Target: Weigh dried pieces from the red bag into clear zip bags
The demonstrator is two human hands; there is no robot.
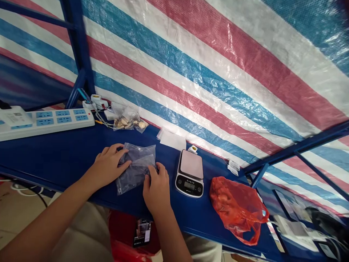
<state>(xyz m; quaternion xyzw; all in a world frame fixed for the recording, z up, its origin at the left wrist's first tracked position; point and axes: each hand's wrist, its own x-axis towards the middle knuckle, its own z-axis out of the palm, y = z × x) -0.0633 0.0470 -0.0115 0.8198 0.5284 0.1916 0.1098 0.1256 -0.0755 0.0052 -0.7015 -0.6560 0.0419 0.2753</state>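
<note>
A clear plastic bag (137, 169), flat and creased, lies on the blue tabletop between my hands. My left hand (110, 165) rests at its left side with the fingers apart, the thumb and index fingertips touching the plastic. At the bag's right edge is my right hand (158, 189), its fingers bent and slightly spread, thumb and index tips against the edge. Neither hand shows a closed pinch. To the right of my right hand stands a digital kitchen scale (191, 163) with a bare platform and a small display.
A red plastic bag (234, 203) sits right of the scale. Behind are white paper (172, 139) and clear bags of light-brown pieces (128, 122). A power strip (54, 122) lies left. A phone (142, 232) lies below the table edge. Striped sheeting (191, 72) walls the back.
</note>
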